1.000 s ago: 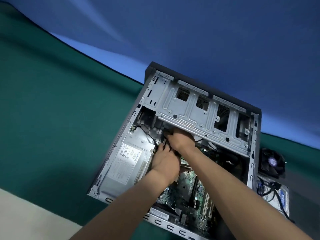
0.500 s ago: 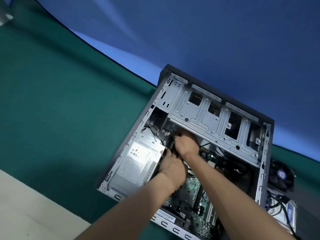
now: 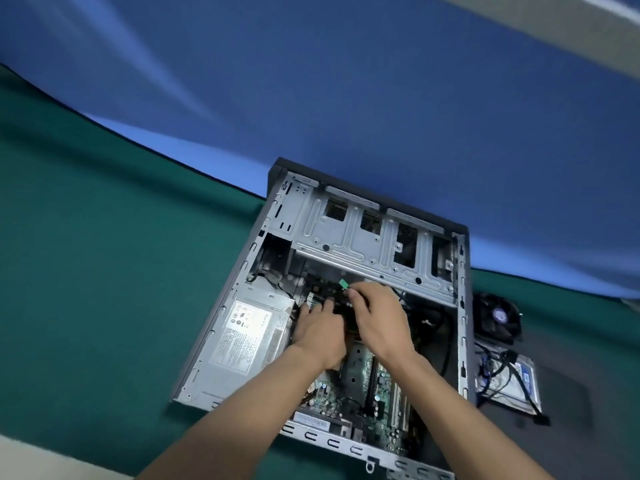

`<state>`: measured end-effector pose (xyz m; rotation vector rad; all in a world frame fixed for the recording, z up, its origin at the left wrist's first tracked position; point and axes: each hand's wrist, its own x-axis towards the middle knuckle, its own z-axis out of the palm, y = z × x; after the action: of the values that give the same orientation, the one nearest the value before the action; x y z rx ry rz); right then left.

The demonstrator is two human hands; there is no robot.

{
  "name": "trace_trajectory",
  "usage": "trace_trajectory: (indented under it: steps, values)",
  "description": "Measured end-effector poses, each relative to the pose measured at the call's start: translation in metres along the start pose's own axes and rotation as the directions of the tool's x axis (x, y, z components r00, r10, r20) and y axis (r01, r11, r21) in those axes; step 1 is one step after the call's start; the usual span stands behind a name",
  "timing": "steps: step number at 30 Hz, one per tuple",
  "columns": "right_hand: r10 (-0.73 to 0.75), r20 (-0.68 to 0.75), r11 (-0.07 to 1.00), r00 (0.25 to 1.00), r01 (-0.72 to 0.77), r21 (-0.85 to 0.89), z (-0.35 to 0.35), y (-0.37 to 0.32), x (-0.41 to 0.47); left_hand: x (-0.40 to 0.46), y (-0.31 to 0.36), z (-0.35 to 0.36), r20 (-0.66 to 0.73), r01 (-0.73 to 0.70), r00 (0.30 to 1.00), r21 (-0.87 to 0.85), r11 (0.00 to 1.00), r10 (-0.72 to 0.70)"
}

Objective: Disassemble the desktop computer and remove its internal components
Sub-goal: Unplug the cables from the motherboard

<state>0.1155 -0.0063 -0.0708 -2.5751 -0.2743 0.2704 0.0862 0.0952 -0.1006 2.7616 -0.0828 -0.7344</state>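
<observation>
Surface [image 3: 86,271]: dark green cloth, w/ blue backdrop behind.
Case [image 3: 462,306]: open grey metal desktop computer case, lying on its side on the green surface, inside facing up.
Drive cage [image 3: 363,244]: silver sheet-metal bay frame across far end of case, w/ cut-outs.
PSU [image 3: 242,337]: grey metal power supply box w/ white label, left part of case.
Mobo [image 3: 367,382]: green circuit board w/ slots on case floor, near end, partly hidden by forearms.
Hard drive [image 3: 523,379]: silver flat drive w/ black & blue cables on it, on surface just right of case.
Fan [image 3: 497,318]: black cooler fan, on surface just beyond hard drive.
Left hand [image 3: 318,334]: inside case beside PSU, fingers spread flat on dark parts under drive cage; grip not closed.
Right hand [image 3: 379,317]: just right of left hand, fingers curled; grip pinches small green tab.
Green tab [image 3: 344,283]: small green plastic clip at right fingertips, below cage edge.
</observation>
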Motion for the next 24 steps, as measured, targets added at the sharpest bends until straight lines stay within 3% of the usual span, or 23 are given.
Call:
trace_trajectory:
  steps: [4,8,11,14,21,22,24]
  values:
    - [-0.032,-0.206,0.996,0.978,0.015,-0.086,-0.018,0.004,-0.024,-0.001,0.001,0.001,0.011,-0.011,1.000,-0.020,1.000,0.011]
    - [0.099,-0.242,0.969,0.965,-0.038,0.245,-0.042,-0.001,-0.022,-0.001,0.000,0.004,0.004,-0.024,1.000,-0.044,0.999,0.025]
    - [0.313,-0.245,0.798,0.918,-0.114,0.592,-0.062,-0.008,-0.009,-0.001,-0.001,0.005,0.009,-0.018,1.000,-0.055,0.998,0.019]
    - [0.455,-0.158,0.615,0.876,-0.181,0.767,-0.077,-0.014,0.008,-0.001,-0.002,0.006,0.007,-0.017,1.000,-0.073,0.997,0.017]
    - [0.584,0.079,0.414,0.808,-0.380,0.827,-0.082,-0.002,0.045,0.003,-0.004,0.010,-0.025,-0.004,1.000,-0.101,0.995,0.002]
    - [0.594,0.110,0.439,0.797,-0.436,0.786,-0.081,0.002,0.050,0.003,-0.004,0.010,-0.028,-0.001,1.000,-0.101,0.995,-0.002]
    - [0.617,0.101,0.586,0.781,-0.541,0.604,-0.077,0.009,0.059,0.005,-0.004,0.011,-0.035,0.003,0.999,-0.100,0.995,-0.007]
